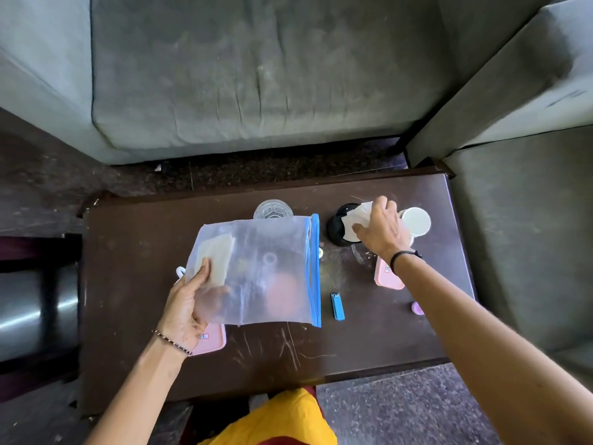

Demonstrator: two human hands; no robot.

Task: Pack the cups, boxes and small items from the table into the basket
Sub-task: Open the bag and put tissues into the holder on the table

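I can't read any text from here. The pink box (211, 342) under my left hand (186, 309) carries a small label in blue and red at its edge, but the letters are too small and blurred to make out. The second pink box (386, 277) below my right hand (382, 229) shows a similar small label, also illegible.

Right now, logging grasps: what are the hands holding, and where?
Left hand: zip bag, at its closed bottom end. Right hand: crumpled white paper, by its edge.
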